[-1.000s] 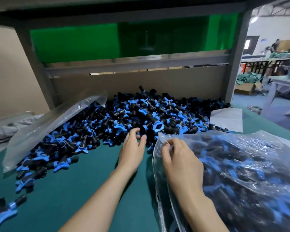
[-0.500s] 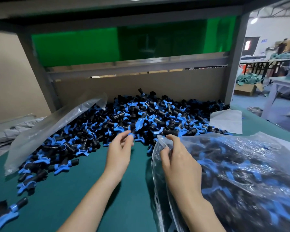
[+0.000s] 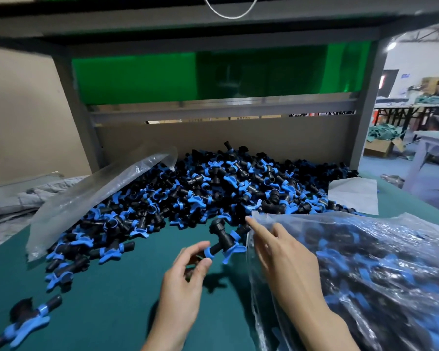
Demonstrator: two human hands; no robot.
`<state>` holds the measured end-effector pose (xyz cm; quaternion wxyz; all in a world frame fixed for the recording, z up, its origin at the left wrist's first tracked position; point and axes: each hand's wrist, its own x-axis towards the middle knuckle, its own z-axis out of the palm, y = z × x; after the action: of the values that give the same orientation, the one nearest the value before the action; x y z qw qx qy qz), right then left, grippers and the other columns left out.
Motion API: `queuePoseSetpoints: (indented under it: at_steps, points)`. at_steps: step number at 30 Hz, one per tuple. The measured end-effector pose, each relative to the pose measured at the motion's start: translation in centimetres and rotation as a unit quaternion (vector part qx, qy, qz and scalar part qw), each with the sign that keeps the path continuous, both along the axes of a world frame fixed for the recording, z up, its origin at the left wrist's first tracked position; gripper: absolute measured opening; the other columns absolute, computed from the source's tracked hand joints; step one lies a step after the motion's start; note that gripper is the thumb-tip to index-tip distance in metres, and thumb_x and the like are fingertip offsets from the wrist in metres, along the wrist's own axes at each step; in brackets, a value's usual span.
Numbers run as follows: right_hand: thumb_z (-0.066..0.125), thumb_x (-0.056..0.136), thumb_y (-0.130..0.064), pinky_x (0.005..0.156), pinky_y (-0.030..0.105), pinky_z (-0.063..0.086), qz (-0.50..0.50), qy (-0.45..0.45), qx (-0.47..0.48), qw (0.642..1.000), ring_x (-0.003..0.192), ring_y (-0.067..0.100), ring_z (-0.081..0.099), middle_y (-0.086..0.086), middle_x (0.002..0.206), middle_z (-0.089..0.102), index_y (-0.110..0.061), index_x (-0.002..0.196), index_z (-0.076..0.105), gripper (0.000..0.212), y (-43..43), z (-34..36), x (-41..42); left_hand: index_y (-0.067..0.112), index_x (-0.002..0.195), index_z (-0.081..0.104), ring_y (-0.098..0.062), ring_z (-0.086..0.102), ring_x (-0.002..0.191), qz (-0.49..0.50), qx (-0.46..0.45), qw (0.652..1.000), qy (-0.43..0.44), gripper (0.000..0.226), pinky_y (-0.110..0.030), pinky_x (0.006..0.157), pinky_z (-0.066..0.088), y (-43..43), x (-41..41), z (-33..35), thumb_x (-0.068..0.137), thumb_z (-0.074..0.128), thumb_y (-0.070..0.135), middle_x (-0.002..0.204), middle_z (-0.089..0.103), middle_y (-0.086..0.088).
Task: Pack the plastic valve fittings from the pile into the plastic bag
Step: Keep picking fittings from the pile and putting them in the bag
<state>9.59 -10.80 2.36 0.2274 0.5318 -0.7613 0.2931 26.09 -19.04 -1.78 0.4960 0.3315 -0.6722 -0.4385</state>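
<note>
A large pile of black valve fittings with blue handles [image 3: 200, 188] covers the back of the green table [image 3: 107, 300]. My left hand [image 3: 185, 282] pinches one black-and-blue valve fitting [image 3: 222, 243] by its end, lifted just above the table and close to the bag's mouth. My right hand [image 3: 284, 259] grips the open edge of a clear plastic bag [image 3: 365, 274] on the right, which holds many fittings.
An empty clear bag [image 3: 91, 198] lies over the pile's left side. A loose fitting [image 3: 28, 317] sits at the near left. A white sheet [image 3: 352, 196] lies at the right. A grey shelf frame [image 3: 365, 117] and cardboard wall [image 3: 238, 138] bound the back.
My left hand has drawn back from the pile toward me with one fitting in its fingers. My right hand has stayed on the bag's edge.
</note>
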Motion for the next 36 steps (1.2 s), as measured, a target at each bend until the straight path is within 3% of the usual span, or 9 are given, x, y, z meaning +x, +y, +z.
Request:
queuePoseSetpoints:
  at_steps: [3, 7, 11, 18, 27, 36]
  points:
    - [0.065, 0.091, -0.028, 0.044, 0.027, 0.026, 0.008, -0.012, 0.003, 1.000, 0.055, 0.017, 0.053, -0.008, 0.073, 0.042, -0.041, 0.127, 0.061, 0.039, 0.1, -0.1, -0.1, 0.049, 0.103, 0.066, -0.005, 0.063, 0.083, 0.006, -0.023, 1.000, -0.014, 0.037, -0.013, 0.073, 0.046, 0.2, 0.0, -0.2, 0.092, 0.066, 0.014, 0.094, 0.069, 0.015]
    - [0.057, 0.093, -0.035, 0.049, 0.030, 0.042, 0.025, -0.033, 0.012, 0.999, 0.068, 0.016, 0.061, -0.008, 0.085, 0.056, -0.040, 0.112, 0.062, 0.021, 0.2, -0.1, -0.2, 0.048, 0.106, 0.064, -0.007, 0.060, 0.080, 0.012, -0.033, 0.999, -0.018, 0.037, -0.010, 0.070, 0.044, 0.2, -0.1, -0.6, 0.090, 0.068, 0.014, 0.095, 0.068, 0.014]
    - [0.060, 0.091, -0.034, 0.047, 0.027, 0.032, 0.018, -0.027, 0.029, 0.999, 0.068, 0.015, 0.061, -0.009, 0.084, 0.058, -0.039, 0.103, 0.064, 0.014, 0.1, -0.1, -0.2, 0.047, 0.108, 0.061, -0.007, 0.061, 0.086, 0.025, -0.053, 0.998, -0.039, 0.035, -0.013, 0.071, 0.046, 0.2, -0.3, -1.1, 0.088, 0.071, 0.020, 0.098, 0.066, 0.016]
    - [0.067, 0.083, -0.037, 0.046, 0.024, 0.031, 0.018, 0.000, 0.039, 0.999, 0.063, 0.013, 0.059, -0.010, 0.078, 0.053, -0.039, 0.103, 0.065, 0.021, -0.2, -0.7, -0.5, 0.040, 0.093, 0.057, -0.002, 0.057, 0.096, 0.077, -0.154, 0.980, -0.094, 0.033, -0.009, 0.073, 0.039, -0.6, -0.3, -1.3, 0.085, 0.073, 0.013, 0.100, 0.059, 0.019]
    - [0.079, 0.077, -0.037, 0.044, 0.024, 0.026, 0.001, 0.052, 0.061, 0.997, 0.054, 0.019, 0.056, -0.006, 0.072, 0.052, -0.035, 0.103, 0.069, 0.028, -0.6, -1.4, -1.0, 0.043, 0.094, 0.057, -0.002, 0.060, 0.097, 0.040, -0.145, 0.983, -0.103, 0.032, -0.007, 0.076, 0.041, -1.5, -0.6, -1.8, 0.089, 0.070, 0.015, 0.098, 0.061, 0.020]
    - [0.072, 0.085, -0.035, 0.047, 0.026, 0.025, -0.004, 0.049, 0.061, 0.997, 0.058, 0.022, 0.058, -0.004, 0.077, 0.054, -0.033, 0.109, 0.068, 0.024, -0.6, -1.6, -1.1, 0.042, 0.100, 0.058, -0.007, 0.061, 0.094, 0.002, -0.115, 0.989, -0.091, 0.023, -0.011, 0.071, 0.045, -1.3, -0.5, -2.0, 0.091, 0.067, 0.022, 0.101, 0.064, 0.019]
